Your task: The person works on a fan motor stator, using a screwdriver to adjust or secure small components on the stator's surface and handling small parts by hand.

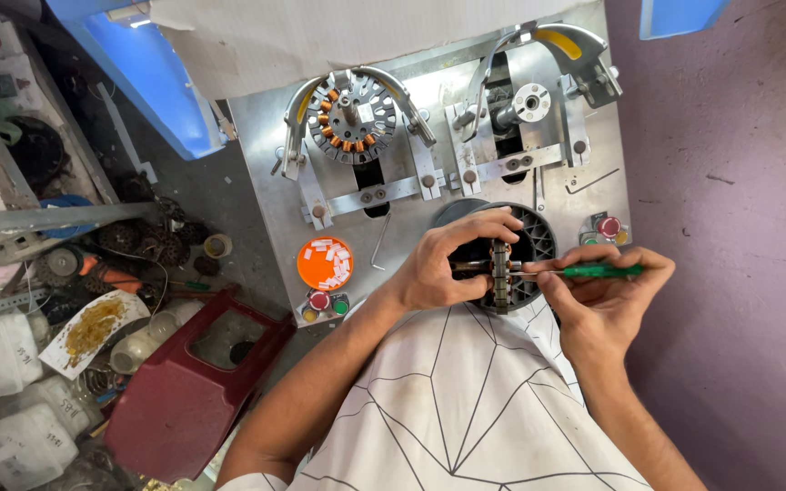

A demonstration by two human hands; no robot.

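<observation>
— Left hand [438,268] clamps one stator core [500,275] edge-on, over the dark round tray [539,238]!
— Right hand [598,295] pinches one green-handled tool [593,271], tip at the core. One wound stator [353,116] sits on the bench [266,173].

Round orange lid or dish [325,263] on the metal machine plate [266,182], left of centre; small white rectangular label slips piled inside it. Clear plastic bags [11,400] at lower left, whitish contents, dark markings on one, too small to make out. Flat white sheet [93,332] just right of the bags, yellowish-brown loose material on it. Small tape roll [218,245], tan with white core, on the floor left of the plate. Large pale cardboard or paper sheet [320,36] along the top edge above the plate. No screens or signs visible.
</observation>
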